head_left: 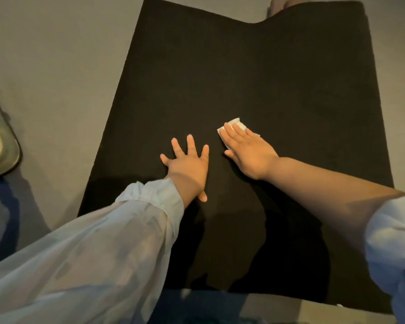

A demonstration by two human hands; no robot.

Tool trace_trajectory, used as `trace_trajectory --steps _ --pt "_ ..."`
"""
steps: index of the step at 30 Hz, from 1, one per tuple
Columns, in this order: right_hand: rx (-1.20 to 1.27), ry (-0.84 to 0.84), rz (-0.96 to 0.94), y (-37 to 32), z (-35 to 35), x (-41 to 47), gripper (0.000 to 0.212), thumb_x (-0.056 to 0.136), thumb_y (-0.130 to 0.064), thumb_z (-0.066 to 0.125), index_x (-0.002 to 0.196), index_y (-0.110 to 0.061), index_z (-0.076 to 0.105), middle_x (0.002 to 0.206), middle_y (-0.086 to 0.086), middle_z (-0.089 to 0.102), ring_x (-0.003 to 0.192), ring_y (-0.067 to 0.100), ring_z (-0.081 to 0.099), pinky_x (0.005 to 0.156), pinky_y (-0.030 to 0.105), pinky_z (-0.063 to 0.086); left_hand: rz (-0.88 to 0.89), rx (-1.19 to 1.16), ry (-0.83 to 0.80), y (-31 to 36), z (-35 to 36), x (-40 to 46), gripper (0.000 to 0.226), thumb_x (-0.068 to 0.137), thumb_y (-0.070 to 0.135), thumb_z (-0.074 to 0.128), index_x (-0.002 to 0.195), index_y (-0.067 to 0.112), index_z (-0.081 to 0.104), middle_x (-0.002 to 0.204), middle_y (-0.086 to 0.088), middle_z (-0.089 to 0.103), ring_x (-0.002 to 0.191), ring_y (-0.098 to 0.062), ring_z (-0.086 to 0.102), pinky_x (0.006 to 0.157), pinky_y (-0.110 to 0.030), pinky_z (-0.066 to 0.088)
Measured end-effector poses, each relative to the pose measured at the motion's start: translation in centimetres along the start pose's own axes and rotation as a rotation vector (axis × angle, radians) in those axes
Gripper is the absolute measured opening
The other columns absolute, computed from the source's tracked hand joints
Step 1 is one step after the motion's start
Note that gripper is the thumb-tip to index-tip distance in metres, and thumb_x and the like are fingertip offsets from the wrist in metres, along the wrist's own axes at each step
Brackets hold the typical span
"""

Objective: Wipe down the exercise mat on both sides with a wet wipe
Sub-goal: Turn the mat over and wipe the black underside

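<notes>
A black exercise mat point(255, 73) lies flat on the grey floor and fills most of the view. My left hand point(188, 163) rests flat on the mat near its middle, fingers spread, holding nothing. Just to its right, my right hand point(246, 152) presses a folded white wet wipe point(235, 123) onto the mat with straight fingers. Most of the wipe is hidden under the fingers; only its far edge and corners show.
Grey floor point(56, 66) surrounds the mat. A gold sandal on a foot point(0, 146) sits at the left edge. Something pinkish point(283, 4) pokes out beyond the mat's far edge. The mat's far edge curves up slightly.
</notes>
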State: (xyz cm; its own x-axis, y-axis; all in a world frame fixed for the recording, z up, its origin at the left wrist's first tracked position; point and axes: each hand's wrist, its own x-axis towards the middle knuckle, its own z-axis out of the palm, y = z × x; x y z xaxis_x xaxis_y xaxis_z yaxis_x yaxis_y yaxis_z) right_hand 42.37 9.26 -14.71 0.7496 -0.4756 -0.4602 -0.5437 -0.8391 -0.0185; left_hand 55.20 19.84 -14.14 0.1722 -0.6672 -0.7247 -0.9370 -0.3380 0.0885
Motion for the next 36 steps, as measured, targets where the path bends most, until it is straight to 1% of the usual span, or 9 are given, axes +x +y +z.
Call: trace_trajectory --steps 11,16,19,22,25,28,31,33,36 --pt "0.033 -0.054 -0.324 -5.7 4.9 -11.9 0.056 0.102 -0.035 0.025 0.151 -0.016 0.005 0.159 0.006 0.001 0.146 0.019 -0.001 0.112 0.028 -0.010 -0.066 -0.002 0.038 1.1 -0.7 -2.2 0.120 0.070 0.033 0.080 0.149 0.025 -0.011 0.154 -0.012 -0.022 0.140 -0.045 -0.012 0.105 -0.065 0.022" --pt "-0.056 -0.108 -0.505 -7.6 8.1 -16.2 0.054 0.104 -0.028 0.015 0.149 -0.011 -0.008 0.158 0.008 -0.010 0.144 0.018 -0.014 0.103 0.028 -0.028 -0.043 0.002 0.055 1.0 -0.7 -2.6 0.120 0.070 0.034 0.080 0.150 0.025 -0.009 0.155 -0.013 -0.020 0.140 -0.045 -0.011 0.108 -0.062 0.023" --pt "0.249 -0.164 -0.527 -7.2 7.0 -17.0 0.048 0.104 -0.024 0.029 0.149 -0.010 0.020 0.157 0.009 0.014 0.145 0.015 0.006 0.105 0.015 -0.023 -0.036 -0.016 0.043 1.0 -0.9 -2.6 0.119 0.070 0.031 0.080 0.150 0.024 -0.009 0.154 -0.013 -0.021 0.139 -0.045 -0.013 0.109 -0.062 0.022" --pt "0.656 -0.243 -0.427 -5.8 4.0 -16.4 0.032 0.100 -0.020 0.042 0.128 -0.011 0.056 0.134 0.007 0.054 0.123 0.004 0.045 0.108 0.008 0.021 -0.025 -0.020 0.032 0.9 -0.9 -2.3 0.120 0.070 0.030 0.080 0.150 0.024 -0.010 0.154 -0.013 -0.022 0.139 -0.046 -0.014 0.109 -0.062 0.021" --pt "0.692 -0.047 -0.279 -3.5 0.5 -13.1 0.027 0.100 -0.015 0.042 0.114 -0.004 0.063 0.115 0.010 0.064 0.108 0.020 0.059 0.095 0.031 0.042 -0.031 -0.040 0.028 0.9 -0.8 -1.9 0.121 0.069 0.029 0.081 0.150 0.026 -0.009 0.154 -0.012 -0.024 0.139 -0.044 -0.016 0.107 -0.065 0.020" --pt "0.619 0.281 -0.099 0.4 -3.7 -8.6 0.024 0.098 -0.010 0.045 0.111 -0.004 0.064 0.116 0.014 0.064 0.110 0.026 0.058 0.091 0.024 0.037 -0.031 -0.059 0.018 0.9 -0.6 -1.5 0.123 0.068 0.027 0.082 0.149 0.026 -0.009 0.153 -0.012 -0.026 0.139 -0.044 -0.018 0.105 -0.067 0.018" --pt "0.439 0.532 0.072 4.5 -6.8 -4.5 0.031 0.101 -0.022 0.040 0.122 -0.009 0.058 0.127 0.014 0.057 0.119 0.030 0.052 0.096 0.032 0.037 -0.043 -0.057 0.010 0.9 -0.3 -0.9 0.124 0.067 0.027 0.082 0.149 0.027 -0.011 0.152 -0.012 -0.028 0.138 -0.045 -0.020 0.104 -0.068 0.017" --pt "0.261 0.496 0.203 6.3 -6.8 -2.5 0.041 0.102 -0.027 0.034 0.138 -0.010 0.042 0.146 0.014 0.039 0.135 0.029 0.035 0.108 0.040 0.028 -0.054 -0.062 -0.003 0.9 -0.3 -0.6 0.125 0.067 0.027 0.083 0.149 0.027 -0.012 0.151 -0.012 -0.030 0.137 -0.045 -0.022 0.104 -0.068 0.016" --pt "0.019 0.158 0.230 6.7 -3.8 -1.9 0.052 0.103 -0.030 0.026 0.150 -0.011 0.015 0.158 0.011 0.004 0.146 0.025 0.001 0.116 0.043 0.006 -0.061 -0.074 -0.029 0.9 -0.3 -0.3 0.127 0.066 0.025 0.083 0.148 0.028 -0.013 0.150 -0.011 -0.032 0.137 -0.045 -0.023 0.104 -0.069 0.015"
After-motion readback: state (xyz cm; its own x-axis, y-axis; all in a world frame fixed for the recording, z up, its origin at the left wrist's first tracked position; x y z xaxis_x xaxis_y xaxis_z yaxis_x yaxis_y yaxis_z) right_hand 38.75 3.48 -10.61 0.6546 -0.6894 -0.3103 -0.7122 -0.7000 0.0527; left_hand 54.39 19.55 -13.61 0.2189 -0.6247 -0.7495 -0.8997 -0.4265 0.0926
